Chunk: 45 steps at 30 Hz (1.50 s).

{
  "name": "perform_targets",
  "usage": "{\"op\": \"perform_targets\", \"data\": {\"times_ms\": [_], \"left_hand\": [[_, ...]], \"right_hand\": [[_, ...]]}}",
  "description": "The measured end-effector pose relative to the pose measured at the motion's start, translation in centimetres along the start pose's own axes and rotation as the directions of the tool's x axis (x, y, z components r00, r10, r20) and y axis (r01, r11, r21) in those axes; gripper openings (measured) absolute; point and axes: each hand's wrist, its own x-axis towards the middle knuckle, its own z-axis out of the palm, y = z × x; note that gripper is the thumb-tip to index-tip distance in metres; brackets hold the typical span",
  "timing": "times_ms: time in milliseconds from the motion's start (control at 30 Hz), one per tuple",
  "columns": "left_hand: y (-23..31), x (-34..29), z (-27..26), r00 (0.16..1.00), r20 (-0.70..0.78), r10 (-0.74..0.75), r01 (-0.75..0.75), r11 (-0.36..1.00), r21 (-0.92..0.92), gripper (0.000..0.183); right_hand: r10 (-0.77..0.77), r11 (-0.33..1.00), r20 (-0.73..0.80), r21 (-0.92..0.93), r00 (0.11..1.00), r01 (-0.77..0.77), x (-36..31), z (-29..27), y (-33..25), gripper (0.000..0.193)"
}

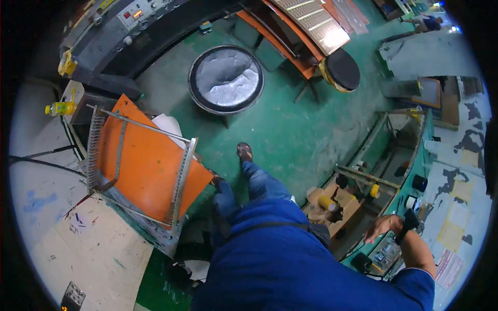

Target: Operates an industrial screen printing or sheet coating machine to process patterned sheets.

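My right hand (383, 228) hangs over the edge of a green bench on the right, with a black band around its wrist. Its fingers point down and look loosely stretched, and I see nothing held in them. Just below it on the bench lies a metal box with small dials or fittings (386, 253). Beyond the hand stand a dark round container (419, 182) and a roll of tape (411, 202). Under the hand's far side is an open cardboard box (348, 208) with a yellow roll (327, 202) in it. My left hand is out of view.
At left, a metal rack (184, 176) holds an orange sheet (148, 160). Ahead stands a round stool with a silvery seat (226, 78); a black stool (342, 70) is near copper-coloured panels (316, 23). A machine's control panel (137, 14) is far left. Another person (430, 22) is far right.
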Motion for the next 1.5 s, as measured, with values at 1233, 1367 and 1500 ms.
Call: {"op": "perform_targets", "data": {"times_ms": [1233,1367,1500], "left_hand": [[1.3,12.7,-12.5,0.769,-0.632,-0.096,-0.606,0.204,-0.769,0.027],[3.7,13.7,-12.1,0.848,-0.52,-0.096,-0.504,0.155,-0.85,0.034],[3.4,14.5,-11.5,0.824,-0.563,-0.059,-0.549,0.161,-0.82,0.04]], "right_hand": [[-0.37,-0.342,-0.906,-0.073,-0.206,0.937,-3.6,-16.0,-39.7,0.044],[-0.349,-0.355,-0.911,-0.087,-0.219,0.931,-2.8,-15.3,-40.3,0.042],[-0.438,-0.346,-0.874,-0.051,-0.21,0.937,-2.9,-14.7,-42.5,0.04]]}}
